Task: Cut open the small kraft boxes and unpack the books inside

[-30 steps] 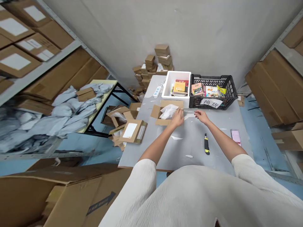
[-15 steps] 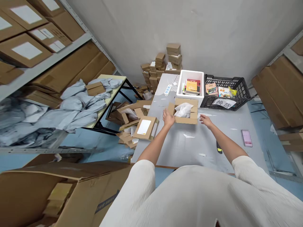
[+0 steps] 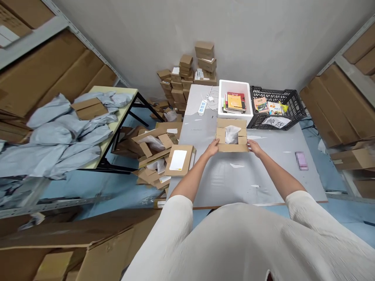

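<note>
A small cardboard box [image 3: 232,148] sits on the grey table [image 3: 213,183], with its side flaps folded inward and its front and back flaps spread out. White wrapping [image 3: 232,134] shows through the gap in its middle. My left hand [image 3: 213,147] grips the left edge of the box, thumb on top. On the opposite edge, the fingers of my right hand [image 3: 254,147] are closed the same way. The fingertips under the cardboard are hidden.
Behind the box stand a white foam box [image 3: 250,103] of books and a black crate [image 3: 293,113]. A labelled carton [image 3: 179,160] lies at the table's left edge, near a power strip [image 3: 202,107]. Grey parcels [image 3: 67,128] cover the side table.
The box's side flaps have folded inward. My right hand has come from beside the box onto its right edge. The view has shifted, and the black-and-yellow tool is out of sight.
</note>
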Action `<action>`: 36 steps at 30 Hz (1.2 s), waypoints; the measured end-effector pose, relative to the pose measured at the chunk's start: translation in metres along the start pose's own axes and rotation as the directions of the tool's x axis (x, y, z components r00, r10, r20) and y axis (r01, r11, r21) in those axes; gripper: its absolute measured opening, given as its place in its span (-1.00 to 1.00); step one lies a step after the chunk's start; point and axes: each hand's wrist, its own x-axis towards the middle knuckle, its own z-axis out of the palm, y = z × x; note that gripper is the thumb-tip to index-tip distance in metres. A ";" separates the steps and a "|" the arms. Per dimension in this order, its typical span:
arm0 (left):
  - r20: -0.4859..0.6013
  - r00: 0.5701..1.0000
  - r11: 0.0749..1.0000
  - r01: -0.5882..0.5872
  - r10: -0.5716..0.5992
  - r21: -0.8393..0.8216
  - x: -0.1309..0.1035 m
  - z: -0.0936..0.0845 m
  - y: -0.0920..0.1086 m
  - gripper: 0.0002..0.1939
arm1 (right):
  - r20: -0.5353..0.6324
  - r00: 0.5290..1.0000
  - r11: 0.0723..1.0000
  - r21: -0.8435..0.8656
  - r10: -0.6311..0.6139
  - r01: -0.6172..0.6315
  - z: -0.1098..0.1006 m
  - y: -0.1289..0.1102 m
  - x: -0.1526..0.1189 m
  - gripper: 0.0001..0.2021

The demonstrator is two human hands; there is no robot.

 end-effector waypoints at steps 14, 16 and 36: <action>0.025 0.990 0.990 -0.138 0.138 0.015 -0.049 0.011 0.003 -0.36 | 0.131 0.991 0.999 -0.016 -0.029 0.031 -0.041 -0.003 -0.022 -0.48; 0.000 0.992 0.992 -0.125 0.125 0.011 -0.060 0.013 0.010 -0.44 | 0.166 0.985 0.999 0.007 -0.043 0.042 -0.049 -0.003 -0.026 -0.44; -0.618 0.786 0.992 -0.073 -0.006 -0.102 -0.148 -0.015 0.050 -0.61 | 0.170 0.868 0.883 0.025 -0.467 0.469 0.019 -0.029 -0.055 -0.45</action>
